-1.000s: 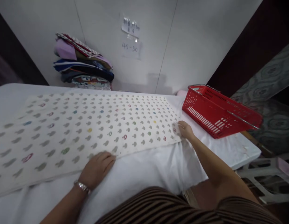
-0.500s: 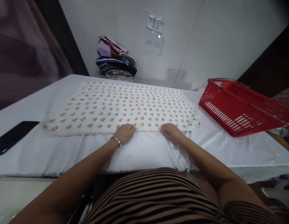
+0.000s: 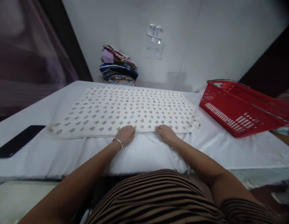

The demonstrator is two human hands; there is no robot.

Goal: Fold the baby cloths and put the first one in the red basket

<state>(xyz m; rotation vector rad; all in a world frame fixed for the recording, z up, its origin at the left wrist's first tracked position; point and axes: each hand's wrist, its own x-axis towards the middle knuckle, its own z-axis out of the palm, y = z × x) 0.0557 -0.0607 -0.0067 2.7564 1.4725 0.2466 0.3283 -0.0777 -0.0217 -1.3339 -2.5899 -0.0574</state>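
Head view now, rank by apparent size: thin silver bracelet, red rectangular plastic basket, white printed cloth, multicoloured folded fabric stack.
1. White printed cloth
2. Red rectangular plastic basket
3. Multicoloured folded fabric stack
4. Thin silver bracelet

White-cloth-covered table (image 3: 219,149). Lying on it: cream rectangular fabric with mostly grey mushroom-like print (image 3: 135,107), spread flat. Left of fabric: flat black rectangular slab (image 3: 19,141). Right of fabric: red perforated plastic basket with metal handles (image 3: 235,109).

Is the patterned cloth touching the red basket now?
Apart: the head view shows a strip of white table cover between the patterned cloth's right edge and the red basket.
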